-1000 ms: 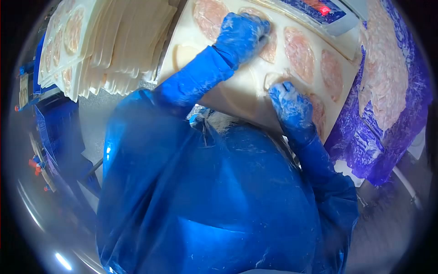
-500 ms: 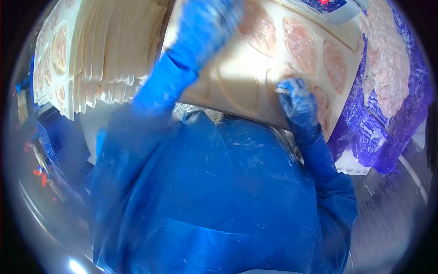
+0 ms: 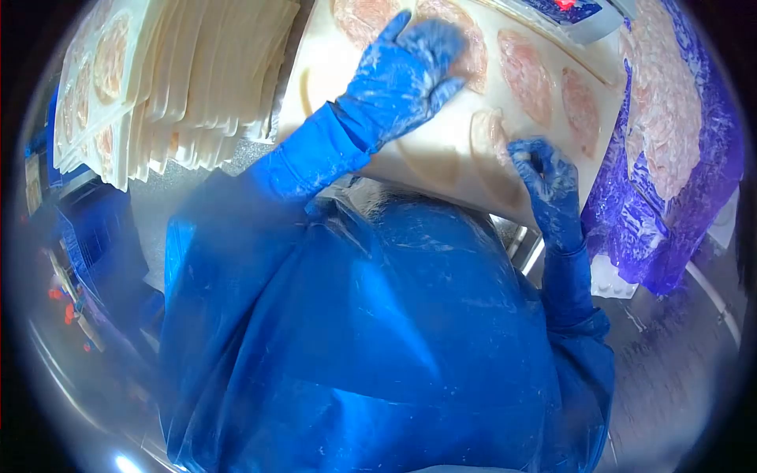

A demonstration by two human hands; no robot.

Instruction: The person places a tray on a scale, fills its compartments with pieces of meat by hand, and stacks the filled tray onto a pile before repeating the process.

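Observation:
A white board [image 3: 378,169] with oval outlines lies in front of me, several of its ovals covered with thin, pale pink raw meat [image 3: 524,79]. My left hand [image 3: 406,79], in a blue glove smeared with white residue, is over the upper middle of the board beside an oval of meat [image 3: 457,39]. Its fingers are spread, partly blurred, and no held item shows. My right hand [image 3: 548,189], also gloved, is at the board's lower right with fingers curled together. It is next to a partly covered oval [image 3: 490,138]; whatever its fingertips hold is hidden.
A tall stack of white sheets [image 3: 213,71] stands at the left, ovals of meat on its outer face. On the right, a mound of pale pink meat [image 3: 666,102] lies on purple plastic sheeting [image 3: 654,252]. A blue bin [image 3: 98,236] is at lower left.
My left hand has come down and to the right, its fingers now spread. My right hand has shifted slightly right, off the oval. The board has shifted slightly, and more meat shows in the lower oval.

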